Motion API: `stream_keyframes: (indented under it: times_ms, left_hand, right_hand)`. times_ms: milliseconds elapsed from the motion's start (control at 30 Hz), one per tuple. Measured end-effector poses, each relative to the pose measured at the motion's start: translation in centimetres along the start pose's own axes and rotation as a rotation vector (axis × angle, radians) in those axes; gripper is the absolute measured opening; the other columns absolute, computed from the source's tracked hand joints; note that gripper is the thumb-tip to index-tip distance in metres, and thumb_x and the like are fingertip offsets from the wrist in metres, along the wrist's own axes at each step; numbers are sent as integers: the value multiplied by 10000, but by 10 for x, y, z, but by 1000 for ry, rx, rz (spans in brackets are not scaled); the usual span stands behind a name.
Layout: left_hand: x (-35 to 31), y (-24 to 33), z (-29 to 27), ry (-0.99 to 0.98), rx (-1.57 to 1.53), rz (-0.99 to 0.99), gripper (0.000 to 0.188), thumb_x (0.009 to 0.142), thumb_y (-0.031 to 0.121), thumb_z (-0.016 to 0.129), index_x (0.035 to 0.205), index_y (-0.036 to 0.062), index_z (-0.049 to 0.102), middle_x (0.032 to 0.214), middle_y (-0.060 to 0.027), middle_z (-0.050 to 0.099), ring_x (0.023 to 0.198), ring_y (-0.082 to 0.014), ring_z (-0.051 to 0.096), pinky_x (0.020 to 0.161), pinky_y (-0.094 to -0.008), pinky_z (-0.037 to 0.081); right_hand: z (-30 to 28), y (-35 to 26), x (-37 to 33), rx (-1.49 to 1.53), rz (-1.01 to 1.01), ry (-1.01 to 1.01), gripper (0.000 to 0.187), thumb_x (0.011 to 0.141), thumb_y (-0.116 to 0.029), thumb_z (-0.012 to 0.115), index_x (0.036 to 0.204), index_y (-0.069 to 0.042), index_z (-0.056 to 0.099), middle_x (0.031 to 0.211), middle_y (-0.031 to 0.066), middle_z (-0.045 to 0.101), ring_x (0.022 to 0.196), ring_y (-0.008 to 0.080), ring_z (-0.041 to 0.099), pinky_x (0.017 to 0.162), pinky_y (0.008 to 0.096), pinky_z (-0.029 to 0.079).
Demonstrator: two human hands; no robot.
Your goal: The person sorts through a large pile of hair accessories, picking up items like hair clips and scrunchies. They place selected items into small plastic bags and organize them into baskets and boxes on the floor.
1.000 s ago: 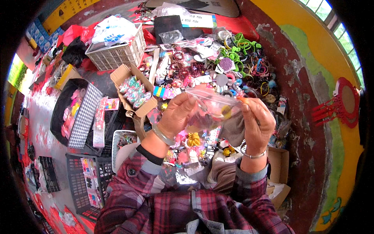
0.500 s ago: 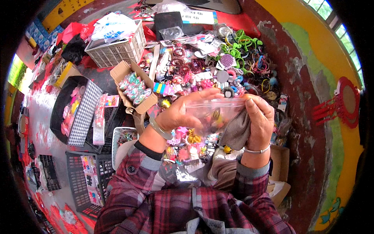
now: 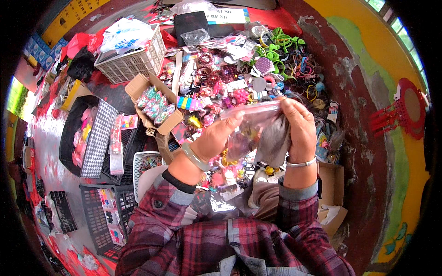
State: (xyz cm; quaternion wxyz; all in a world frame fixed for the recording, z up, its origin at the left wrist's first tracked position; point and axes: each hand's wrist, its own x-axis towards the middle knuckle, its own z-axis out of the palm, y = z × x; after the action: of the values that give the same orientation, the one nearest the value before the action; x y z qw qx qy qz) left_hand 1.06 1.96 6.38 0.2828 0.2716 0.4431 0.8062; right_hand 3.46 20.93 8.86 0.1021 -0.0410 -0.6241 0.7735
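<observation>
A clear plastic zip bag (image 3: 244,131) with a pinkish seal strip is stretched between my hands, above a heap of hair accessories. My left hand (image 3: 212,141) grips its left top corner, thumb along the strip and fingers mostly hidden behind. At the opposite corner, my right hand (image 3: 300,123) pinches the strip between thumb and bent fingers. Limp grey cloth (image 3: 273,143) hangs by my right palm; whether it lies in or behind the bag, I cannot tell. Through the film show colourful pieces, perhaps lying below it.
Hair accessories (image 3: 225,76) spread ahead, with green headbands (image 3: 282,48) at the far right. A carton of wrapped packets (image 3: 159,108), a pale plastic crate (image 3: 131,64), a houndstooth box (image 3: 99,138) and a black crate (image 3: 94,221) stand left. An open carton (image 3: 332,184) is right.
My left hand has turned and slid lower, its fingers no longer stretched over the bag's top. The bag now slants, right end higher. My right hand has risen slightly with the cloth.
</observation>
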Motion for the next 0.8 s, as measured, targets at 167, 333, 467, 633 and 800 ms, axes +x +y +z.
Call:
stream_keyframes:
  times_ms: [167,333,467,633,800]
  left_hand:
    - [8,-12,-8,167,-580,75,541,949,351,252,1324,-33,321,1322,-186,415,1215,-295,420,982,-406,375]
    - [11,-19,-13,206,-637,130,496,939,328,303,1329,23,334,1298,-151,447,1159,-247,477,921,-378,432]
    - [1,-31,-2,372,-569,165,450,939,303,330,1288,23,377,1250,-127,482,1142,-213,481,944,-353,407]
    - [-1,-43,2,414,-42,233,416,897,217,477,1249,5,409,1178,-117,543,1054,-210,545,895,-328,433]
    - [-1,-36,7,186,-233,156,498,975,341,267,1348,11,278,1351,-79,358,1231,-192,367,1024,-303,294]
  right_hand:
    - [-24,-17,8,186,-132,90,385,932,-263,423,1168,29,511,1057,175,594,919,235,592,844,356,460]
    - [24,-37,-19,102,-399,23,599,916,-409,412,1294,52,360,1225,192,491,1114,290,508,949,392,396]
    - [58,12,-30,-1094,-693,-345,547,783,-220,546,1308,-113,437,1376,104,382,1322,339,237,1080,476,67]
    - [61,31,-24,-1057,-717,-193,521,864,-430,443,1317,-172,425,1401,111,331,1315,385,217,1050,518,114]
    - [61,34,-15,-849,-776,-51,409,878,-280,466,1240,-89,486,1338,188,379,1281,396,269,1049,478,174]
